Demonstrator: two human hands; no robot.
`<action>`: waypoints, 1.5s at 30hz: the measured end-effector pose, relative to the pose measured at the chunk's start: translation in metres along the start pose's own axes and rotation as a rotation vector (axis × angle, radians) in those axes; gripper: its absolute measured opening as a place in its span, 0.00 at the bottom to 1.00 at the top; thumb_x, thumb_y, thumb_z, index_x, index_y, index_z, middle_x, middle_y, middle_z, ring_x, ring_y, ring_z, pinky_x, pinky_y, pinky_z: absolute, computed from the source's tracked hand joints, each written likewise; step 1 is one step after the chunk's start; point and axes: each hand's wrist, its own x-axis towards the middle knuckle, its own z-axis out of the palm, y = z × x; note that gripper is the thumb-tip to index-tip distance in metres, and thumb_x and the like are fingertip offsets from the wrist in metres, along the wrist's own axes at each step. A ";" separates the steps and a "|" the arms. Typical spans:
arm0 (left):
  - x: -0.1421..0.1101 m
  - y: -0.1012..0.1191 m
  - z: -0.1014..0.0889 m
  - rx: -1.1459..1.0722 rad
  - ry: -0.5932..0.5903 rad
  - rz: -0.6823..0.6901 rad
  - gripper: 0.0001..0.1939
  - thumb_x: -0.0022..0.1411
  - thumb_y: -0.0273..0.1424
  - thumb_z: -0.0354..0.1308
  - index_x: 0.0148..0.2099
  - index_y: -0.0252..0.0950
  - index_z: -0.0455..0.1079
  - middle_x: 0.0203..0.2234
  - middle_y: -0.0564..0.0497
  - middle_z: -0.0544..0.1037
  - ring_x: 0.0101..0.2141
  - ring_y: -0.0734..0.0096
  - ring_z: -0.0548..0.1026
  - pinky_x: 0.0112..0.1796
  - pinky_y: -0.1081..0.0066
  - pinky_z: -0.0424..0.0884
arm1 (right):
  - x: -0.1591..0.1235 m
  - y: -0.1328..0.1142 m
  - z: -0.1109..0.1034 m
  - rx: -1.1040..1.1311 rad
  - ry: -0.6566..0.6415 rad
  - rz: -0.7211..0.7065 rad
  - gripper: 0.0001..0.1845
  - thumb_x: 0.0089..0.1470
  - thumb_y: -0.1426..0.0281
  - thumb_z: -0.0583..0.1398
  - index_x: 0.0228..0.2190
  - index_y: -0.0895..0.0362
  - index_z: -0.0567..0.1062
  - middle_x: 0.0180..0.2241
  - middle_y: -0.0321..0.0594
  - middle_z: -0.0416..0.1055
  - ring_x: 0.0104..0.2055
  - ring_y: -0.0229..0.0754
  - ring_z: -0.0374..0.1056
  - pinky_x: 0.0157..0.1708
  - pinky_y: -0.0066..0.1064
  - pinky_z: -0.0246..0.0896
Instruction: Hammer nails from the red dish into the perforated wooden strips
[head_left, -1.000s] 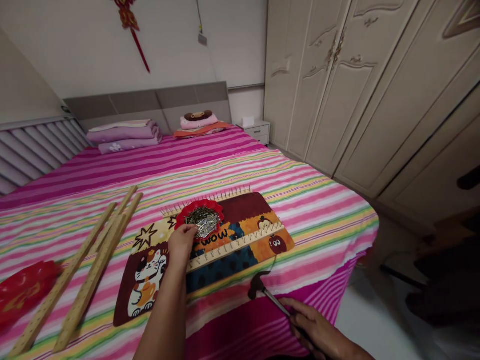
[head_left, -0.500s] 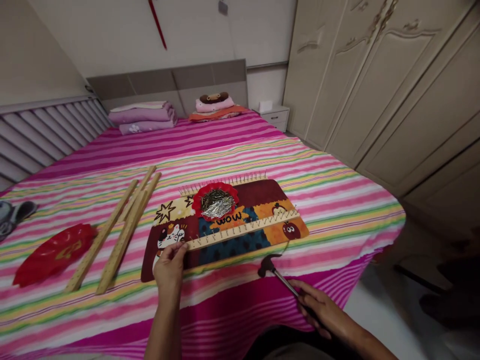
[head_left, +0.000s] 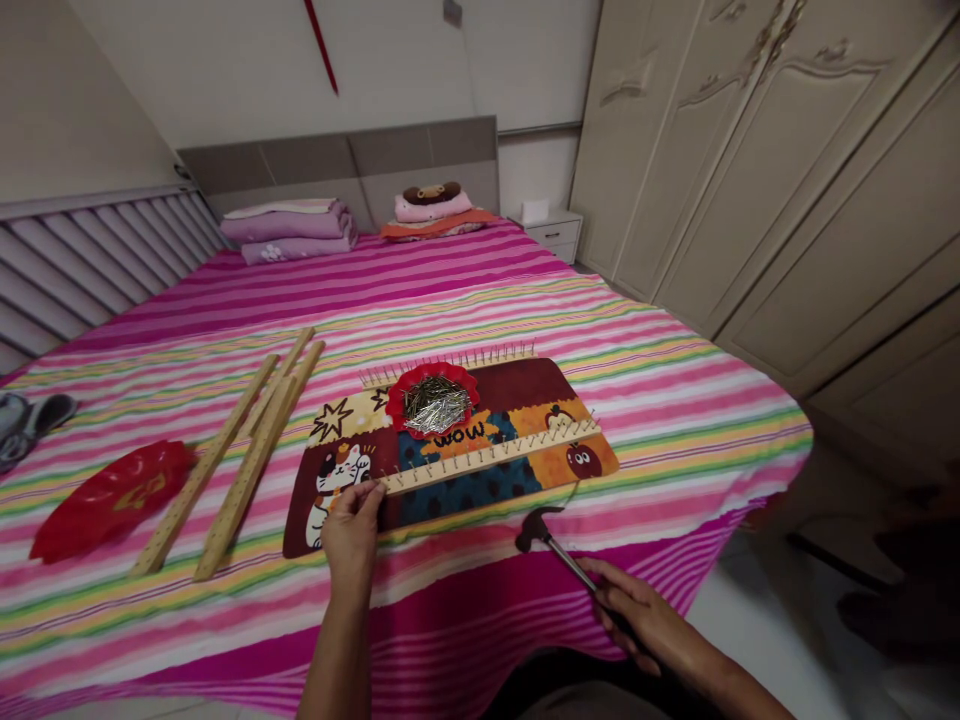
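Observation:
My left hand (head_left: 352, 525) is closed at the left end of a narrow wooden strip (head_left: 480, 458), thumb and fingers pinched there. A row of nails stands up along this strip, several of them leaning. Whether a nail is also between the fingertips I cannot tell. In my right hand (head_left: 630, 605) is a claw hammer (head_left: 551, 535), gripped by its dark handle, its head low over the bed's near side. Both the strip and a red scalloped dish (head_left: 394, 415) of loose nails (head_left: 439, 405) rest on a patterned mat (head_left: 517, 385). Behind the dish, a second nail-studded strip (head_left: 487, 358) lies along the mat's far edge.
Several bare wooden strips (head_left: 251, 470) lie on the striped bed sheet (head_left: 675, 390) to the left, beside a red plate (head_left: 112, 500). Grey items (head_left: 34, 425) lie at the far left. Folded bedding (head_left: 292, 230) sits near the headboard; wardrobes (head_left: 750, 150) stand on the right.
My left hand has shifted slightly right along the strip's end, uncovering more of the cat picture. The hammer and my right hand stay almost where they were.

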 end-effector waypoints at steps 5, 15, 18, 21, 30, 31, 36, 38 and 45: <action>-0.003 0.003 0.003 -0.056 -0.017 -0.020 0.16 0.40 0.44 0.61 0.30 0.38 0.74 0.25 0.53 0.78 0.31 0.67 0.74 0.38 0.67 0.68 | -0.003 -0.004 0.003 -0.008 0.008 -0.012 0.33 0.49 0.61 0.52 0.56 0.57 0.61 0.18 0.27 0.60 0.11 0.28 0.49 0.07 0.16 0.38; -0.010 0.001 0.004 0.040 -0.013 0.140 0.15 0.45 0.44 0.57 0.29 0.39 0.73 0.24 0.52 0.78 0.28 0.67 0.73 0.34 0.68 0.68 | 0.003 0.002 0.000 -0.022 -0.016 0.023 0.41 0.44 0.53 0.55 0.58 0.57 0.58 0.17 0.27 0.59 0.11 0.28 0.45 0.08 0.19 0.35; -0.011 -0.003 0.005 0.090 0.017 0.224 0.15 0.47 0.44 0.55 0.30 0.39 0.73 0.27 0.51 0.78 0.30 0.67 0.73 0.36 0.67 0.69 | 0.003 0.006 0.002 -0.010 -0.001 -0.012 0.40 0.46 0.53 0.55 0.57 0.57 0.59 0.16 0.25 0.55 0.12 0.29 0.44 0.11 0.20 0.34; -0.010 -0.007 0.005 0.130 0.022 0.276 0.13 0.49 0.42 0.55 0.30 0.39 0.73 0.29 0.50 0.78 0.32 0.65 0.74 0.38 0.66 0.68 | -0.006 -0.004 0.010 -0.083 -0.004 -0.034 0.39 0.47 0.52 0.54 0.57 0.59 0.60 0.14 0.25 0.53 0.12 0.31 0.45 0.12 0.21 0.35; -0.008 -0.016 0.007 0.269 0.013 0.463 0.11 0.55 0.39 0.52 0.31 0.39 0.73 0.30 0.49 0.78 0.35 0.64 0.73 0.40 0.66 0.66 | -0.014 -0.104 0.072 -0.450 -0.142 -0.472 0.25 0.56 0.67 0.50 0.55 0.55 0.66 0.22 0.33 0.65 0.24 0.37 0.60 0.26 0.27 0.59; -0.009 -0.016 0.007 0.273 0.011 0.473 0.11 0.56 0.38 0.52 0.31 0.39 0.73 0.30 0.49 0.78 0.35 0.64 0.73 0.41 0.66 0.65 | -0.011 -0.114 0.079 -0.475 -0.152 -0.500 0.25 0.56 0.68 0.49 0.55 0.54 0.66 0.23 0.33 0.66 0.23 0.37 0.60 0.26 0.27 0.59; -0.010 -0.017 0.008 0.269 0.014 0.480 0.11 0.56 0.37 0.52 0.31 0.38 0.72 0.30 0.48 0.78 0.35 0.64 0.73 0.40 0.65 0.65 | 0.006 -0.153 0.113 -0.590 -0.142 -0.730 0.24 0.57 0.73 0.49 0.55 0.56 0.65 0.41 0.41 0.75 0.39 0.41 0.69 0.41 0.31 0.63; -0.011 -0.017 0.009 0.276 0.021 0.476 0.11 0.56 0.37 0.52 0.32 0.39 0.72 0.30 0.48 0.78 0.36 0.64 0.73 0.40 0.65 0.64 | 0.011 -0.164 0.125 -0.636 -0.173 -0.828 0.25 0.57 0.76 0.48 0.56 0.55 0.63 0.49 0.42 0.72 0.48 0.43 0.67 0.48 0.34 0.61; -0.011 -0.018 0.008 0.313 0.026 0.467 0.09 0.55 0.36 0.52 0.30 0.39 0.71 0.28 0.50 0.77 0.35 0.64 0.72 0.40 0.66 0.64 | 0.021 -0.171 0.139 -0.828 -0.190 -0.824 0.26 0.56 0.77 0.50 0.56 0.55 0.63 0.43 0.44 0.75 0.44 0.45 0.71 0.44 0.34 0.64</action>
